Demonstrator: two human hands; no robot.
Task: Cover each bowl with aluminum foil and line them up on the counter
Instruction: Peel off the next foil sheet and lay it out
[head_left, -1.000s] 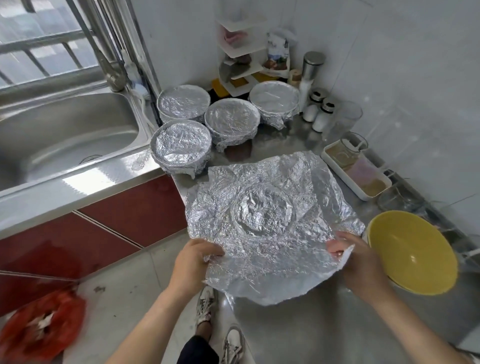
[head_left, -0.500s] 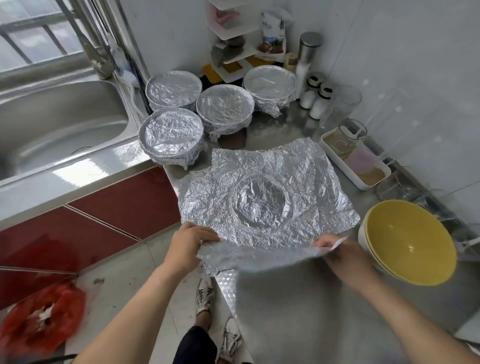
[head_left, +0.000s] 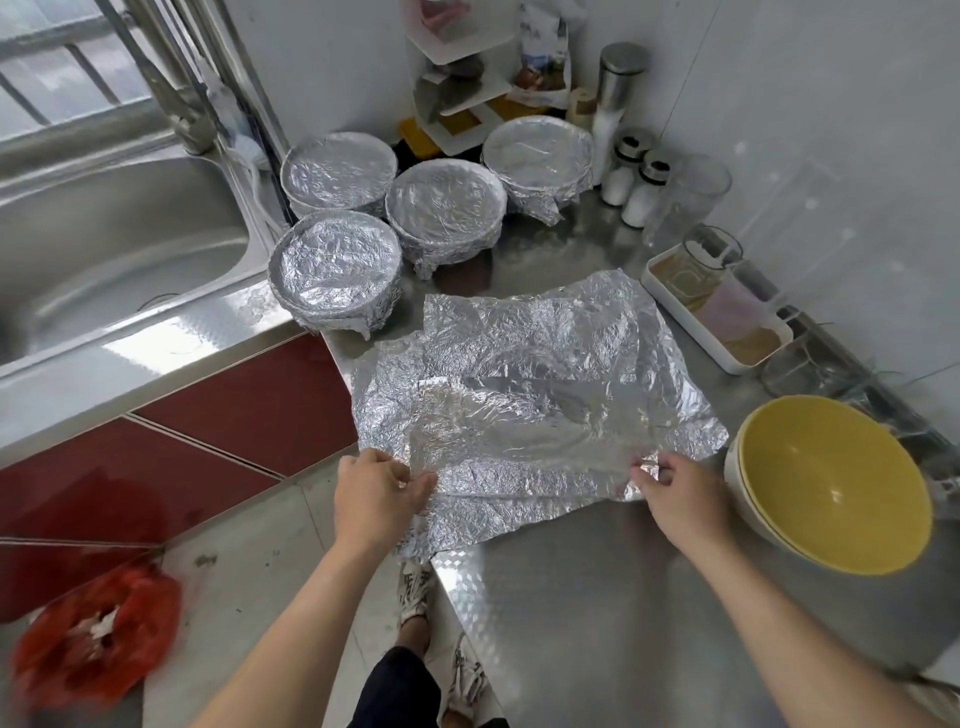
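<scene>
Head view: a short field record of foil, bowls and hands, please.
Foil: crinkled silver aluminium foil sheet, spread on the stainless steel counter
Covered: four round foil-wrapped bowls, clustered at the back beside the sink
Uncovered: round yellow bowl, right of the sheet
Left hand: pinches its near-left edge
Right hand: pinches its near-right edge

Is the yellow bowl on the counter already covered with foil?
No, the yellow bowl stands uncovered, its inside showing, beside the loose foil sheet.
</scene>
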